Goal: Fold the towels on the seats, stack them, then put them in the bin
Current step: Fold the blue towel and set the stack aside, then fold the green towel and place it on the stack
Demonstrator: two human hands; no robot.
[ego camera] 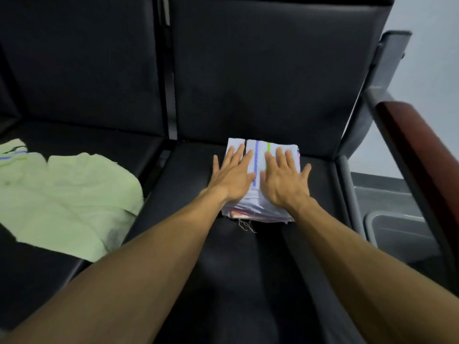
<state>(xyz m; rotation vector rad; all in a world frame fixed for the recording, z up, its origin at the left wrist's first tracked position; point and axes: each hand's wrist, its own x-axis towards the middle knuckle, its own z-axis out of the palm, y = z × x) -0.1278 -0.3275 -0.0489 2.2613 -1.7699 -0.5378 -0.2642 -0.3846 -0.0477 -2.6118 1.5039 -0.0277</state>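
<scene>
Towels pressed flat on the right seat.
Left hand (pixel 233 176) and right hand (pixel 285 178), fingers straight, flatten the folded striped towel stack (pixel 258 207), probably setting creases; a green towel (pixel 67 199) lies unfolded on the left seat (pixel 104 137).

Bare black seat cushion (pixel 248 269) lies open across the lower centre of the frame. Centre blocked by folded towel stack (pixel 260 202). Left seat mostly covered by green towel (pixel 67 202). Wooden armrest (pixel 419 155) walls off the right edge; backrests (pixel 260 70) close the top.
</scene>
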